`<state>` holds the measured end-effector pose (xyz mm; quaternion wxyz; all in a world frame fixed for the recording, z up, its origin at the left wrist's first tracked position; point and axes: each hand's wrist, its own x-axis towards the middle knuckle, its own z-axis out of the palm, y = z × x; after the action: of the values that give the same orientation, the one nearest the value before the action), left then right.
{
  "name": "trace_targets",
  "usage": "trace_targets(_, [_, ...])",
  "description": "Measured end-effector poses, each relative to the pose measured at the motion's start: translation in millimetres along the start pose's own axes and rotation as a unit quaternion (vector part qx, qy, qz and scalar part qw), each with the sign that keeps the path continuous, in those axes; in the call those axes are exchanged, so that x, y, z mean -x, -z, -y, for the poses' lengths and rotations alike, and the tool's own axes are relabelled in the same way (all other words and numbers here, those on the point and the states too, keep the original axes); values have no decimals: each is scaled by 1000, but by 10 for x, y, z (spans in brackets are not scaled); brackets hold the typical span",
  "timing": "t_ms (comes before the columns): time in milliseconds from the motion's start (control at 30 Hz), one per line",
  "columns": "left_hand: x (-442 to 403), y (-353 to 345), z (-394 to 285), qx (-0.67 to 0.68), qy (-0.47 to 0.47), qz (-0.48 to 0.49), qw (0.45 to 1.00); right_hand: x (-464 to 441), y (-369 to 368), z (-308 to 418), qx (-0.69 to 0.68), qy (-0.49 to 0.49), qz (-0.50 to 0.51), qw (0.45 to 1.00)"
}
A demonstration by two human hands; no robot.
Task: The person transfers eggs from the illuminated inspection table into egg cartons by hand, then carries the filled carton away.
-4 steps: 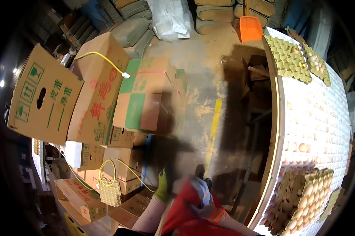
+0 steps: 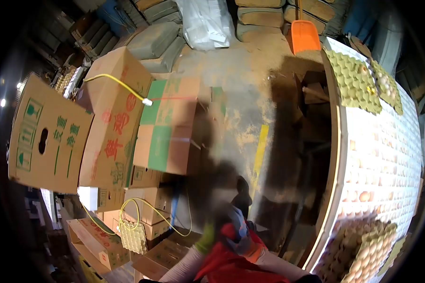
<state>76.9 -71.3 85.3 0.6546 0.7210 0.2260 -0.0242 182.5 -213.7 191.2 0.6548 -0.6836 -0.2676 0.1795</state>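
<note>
My left hand (image 2: 206, 239), in a yellow-green glove, is low in the middle of the head view in front of the red apron (image 2: 226, 264). Close beside it is my right hand (image 2: 243, 239), in a grey and orange glove, also against the apron. Motion blur and shadow smear the fingers of both, so I cannot make out their shape or anything held. To the right, stacked egg trays (image 2: 372, 254) filled with brown eggs stand on a brightly lit table (image 2: 382, 141).
Cardboard boxes (image 2: 111, 141) are stacked on the left, with a yellow cable (image 2: 113, 79) over them. A small egg tray (image 2: 133, 237) hangs below. An orange shovel (image 2: 305, 37) leans at the back near stacked sacks (image 2: 259, 23). A yellow line (image 2: 260, 150) marks the floor.
My left hand has moved right and down, closer to my right hand. The view has shifted, so boxes and table sit lower in it.
</note>
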Motion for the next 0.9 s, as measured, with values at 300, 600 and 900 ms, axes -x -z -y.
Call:
trace_targets(300, [-2876,1194,-1309,-45,-7,-125,991,-3147,299,-1366,-311,78,-122,939])
trace_targets(600, [-5165,2686,-1654,-592,-111,-176,779,-6241,603,-4704,7,-325,-34,945])
trace_targets(900, [-5191,2952,-1303,-614,-50,-154,772,-7176,-897,-6604,268,-451,115,843])
